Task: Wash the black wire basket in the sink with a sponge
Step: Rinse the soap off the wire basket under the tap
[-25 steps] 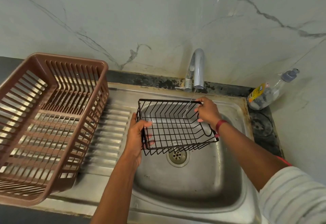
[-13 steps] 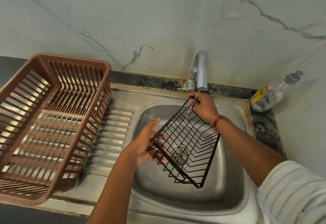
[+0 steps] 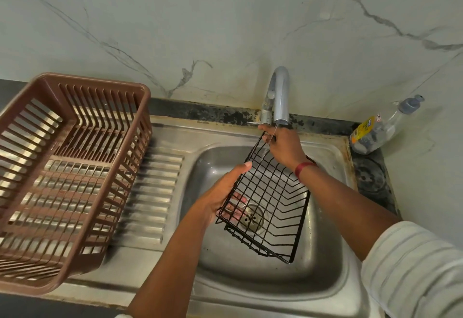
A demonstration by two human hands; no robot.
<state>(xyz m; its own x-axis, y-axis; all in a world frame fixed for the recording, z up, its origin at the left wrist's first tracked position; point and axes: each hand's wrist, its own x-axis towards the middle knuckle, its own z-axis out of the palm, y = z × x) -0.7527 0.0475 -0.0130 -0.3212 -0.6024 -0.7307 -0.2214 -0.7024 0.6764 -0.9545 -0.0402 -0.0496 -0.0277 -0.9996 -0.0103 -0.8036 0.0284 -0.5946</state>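
Marble wall (image 3: 225, 29) fills the upper half of the head view, and below it a steel sink (image 3: 323, 267) sits centre-right. The black wire basket (image 3: 275, 192) hangs tilted over the basin, with its upper corner just under the faucet (image 3: 280, 92) spout and its lower end over the drain (image 3: 251, 220).

The right hand (image 3: 283, 145) grips that upper corner, where a thin stream of water runs. The left hand (image 3: 223, 192) grasps the basket's left edge, thumb along the rim and fingers showing through the wires. No sponge shows in frame, so this looks like wetting or rinsing.

To do it well, I judge the basket should be turned slowly so the thin stream reaches each wire, with both grips firm since wet wire may slip.

Room is tight upward, as the spout nearly touches the right hand. At frame left, the brown plastic crate (image 3: 82, 80) stands on the drainboard (image 3: 152, 192) near the basin's edge, so a swing that way risks a knock. A soap bottle (image 3: 375, 130) lies at upper right, well apart. Open room lies in the lower part of the basin.
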